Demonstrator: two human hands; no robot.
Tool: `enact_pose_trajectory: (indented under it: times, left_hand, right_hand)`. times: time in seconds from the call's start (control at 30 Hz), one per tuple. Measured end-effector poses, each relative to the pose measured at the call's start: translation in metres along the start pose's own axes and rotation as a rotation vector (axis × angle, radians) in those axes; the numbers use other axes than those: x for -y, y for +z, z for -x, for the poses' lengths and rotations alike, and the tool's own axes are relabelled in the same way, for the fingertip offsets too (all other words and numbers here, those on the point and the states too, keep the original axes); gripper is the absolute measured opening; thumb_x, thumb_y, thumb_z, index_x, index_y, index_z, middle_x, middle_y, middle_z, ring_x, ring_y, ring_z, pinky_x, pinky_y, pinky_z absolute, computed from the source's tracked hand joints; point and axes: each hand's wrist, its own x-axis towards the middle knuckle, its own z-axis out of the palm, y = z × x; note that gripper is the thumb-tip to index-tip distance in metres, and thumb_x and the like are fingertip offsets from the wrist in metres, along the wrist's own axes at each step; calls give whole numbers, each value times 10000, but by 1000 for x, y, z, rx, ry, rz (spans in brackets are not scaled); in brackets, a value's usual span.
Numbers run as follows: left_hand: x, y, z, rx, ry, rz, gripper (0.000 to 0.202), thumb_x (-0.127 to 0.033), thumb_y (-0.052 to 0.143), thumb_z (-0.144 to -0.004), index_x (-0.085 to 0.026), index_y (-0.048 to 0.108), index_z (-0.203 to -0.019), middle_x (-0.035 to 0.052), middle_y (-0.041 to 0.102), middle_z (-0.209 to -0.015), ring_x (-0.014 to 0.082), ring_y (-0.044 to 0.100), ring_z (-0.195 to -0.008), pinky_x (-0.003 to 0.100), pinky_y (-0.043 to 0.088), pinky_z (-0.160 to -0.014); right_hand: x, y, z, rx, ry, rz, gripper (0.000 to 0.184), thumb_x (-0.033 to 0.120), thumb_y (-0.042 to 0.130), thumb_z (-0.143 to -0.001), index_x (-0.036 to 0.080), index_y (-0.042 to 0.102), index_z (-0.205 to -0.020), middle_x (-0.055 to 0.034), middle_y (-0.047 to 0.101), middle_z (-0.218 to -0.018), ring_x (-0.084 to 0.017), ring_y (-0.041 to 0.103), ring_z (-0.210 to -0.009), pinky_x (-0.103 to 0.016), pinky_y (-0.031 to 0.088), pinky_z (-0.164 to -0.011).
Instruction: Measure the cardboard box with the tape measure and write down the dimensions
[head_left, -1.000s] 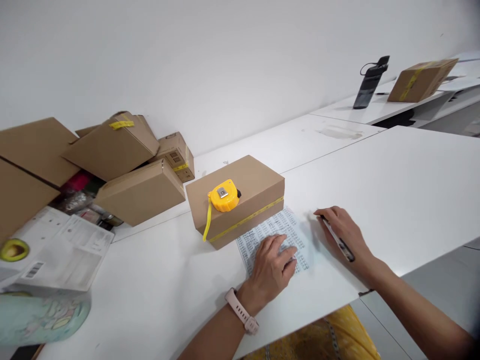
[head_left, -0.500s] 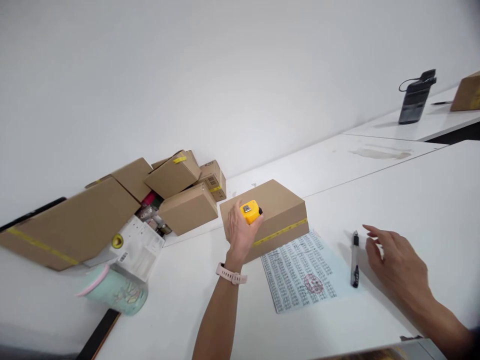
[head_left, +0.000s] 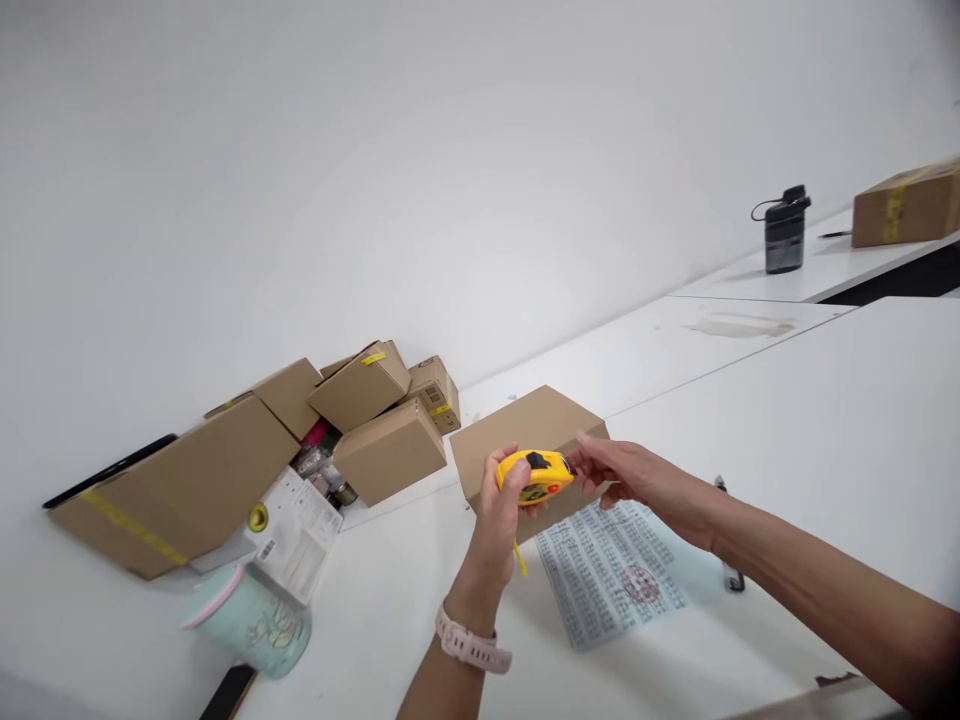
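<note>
My left hand [head_left: 501,515] is closed around a yellow tape measure [head_left: 535,477], holding it just above a closed cardboard box [head_left: 536,415]. A short yellow strap [head_left: 520,560] hangs below that hand. My right hand [head_left: 611,468] reaches across to the tape measure's right end, fingers bent in against it; whatever lies between the fingertips is hidden. Under the box's near side lies a printed sheet [head_left: 600,570] with a round red stamp. A pen [head_left: 731,570] rests right of the sheet, partly covered by my right forearm.
Several cardboard boxes [head_left: 390,455] are stacked on the left, beside a white carton [head_left: 296,535] and a mint-green cup [head_left: 259,620] with a pink rim. Farther right stand a dark bottle [head_left: 785,235] and a taped box [head_left: 874,215] on another white table [head_left: 739,285].
My right hand has moved left from beside the pen to the tape measure. My left hand has lifted and turned the tape measure. The view has shifted slightly.
</note>
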Motion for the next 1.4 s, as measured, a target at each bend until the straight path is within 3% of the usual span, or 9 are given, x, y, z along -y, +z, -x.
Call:
enact_pose_trajectory:
  times: [0.17, 0.33, 0.43, 0.57, 0.7, 0.9, 1.13, 1.27, 1.4]
  left_hand:
    - [-8, -36, -6, -83, 58, -149, 705, -649, 709, -727, -190, 527, -1231, 88, 703, -1041, 169, 652, -751, 238, 446, -574]
    - [-22, -106, -33, -294, 35, -279, 662, -663, 722, -675, -179, 597, -1108, 38, 689, -873, 109, 573, -600, 209, 371, -506]
    - [-19, -147, -45, -380, -49, -334, 677, -698, 711, -637, -166, 617, -1045, 26, 672, -812, 98, 541, -530, 210, 333, -478]
    - [-2, -176, -54, -423, -137, -372, 709, -732, 694, -612, -160, 622, -1024, 15, 652, -763, 95, 519, -489, 213, 322, -469]
    - [11, -182, -61, -416, -169, -391, 703, -733, 676, -632, -162, 617, -1039, 9, 642, -757, 98, 522, -493, 211, 318, -470]
    - [12, -167, -68, -364, -154, -402, 585, -674, 658, -712, -178, 633, -1021, 14, 653, -796, 84, 520, -514, 197, 318, -469]
    - [10, -159, -68, -336, -171, -413, 501, -616, 617, -777, -180, 668, -1018, 31, 668, -816, 70, 500, -482, 189, 279, -439]
    - [11, -161, -70, -317, -171, -418, 499, -608, 597, -793, -178, 664, -1037, 39, 675, -844, 70, 498, -491, 182, 279, -435]
    - [-7, -162, -56, -220, -170, -393, 455, -558, 632, -796, -182, 671, -1049, 60, 688, -941, 76, 533, -562, 171, 325, -465]
  right_hand:
    - [11, 1, -39, -57, -51, 39, 447, 578, 774, -682, 209, 521, -663, 18, 537, -670, -121, 478, -635, -273, 415, -611]
    - [22, -51, -113, -289, -68, 68, 327, 495, 709, -764, 203, 568, -718, -23, 565, -722, -143, 518, -691, -289, 442, -651]
    - [7, -80, -143, -372, -6, 152, 343, 485, 732, -736, 201, 550, -677, -24, 554, -691, -159, 518, -696, -322, 439, -668]
    - [-26, -88, -162, -405, 62, 249, 361, 487, 725, -729, 203, 523, -634, -23, 558, -665, -173, 539, -695, -336, 449, -669]
    - [-44, -79, -167, -406, 99, 330, 352, 504, 723, -723, 201, 555, -656, -62, 625, -723, -216, 592, -723, -356, 447, -667]
    - [-47, -71, -168, -400, 120, 429, 364, 540, 728, -713, 202, 595, -729, -137, 697, -903, -272, 623, -821, -376, 451, -683]
    - [-49, -68, -160, -317, 105, 463, 542, 678, 513, -832, 149, 627, -811, -203, 684, -960, -254, 625, -817, -380, 429, -694]
    - [-52, -69, -164, -335, 139, 492, 470, 632, 582, -805, 166, 611, -757, -175, 692, -885, -258, 622, -767, -379, 429, -666]
    - [-46, -74, -172, -398, 133, 557, 377, 553, 661, -767, 206, 552, -671, -104, 663, -771, -253, 574, -740, -371, 393, -652]
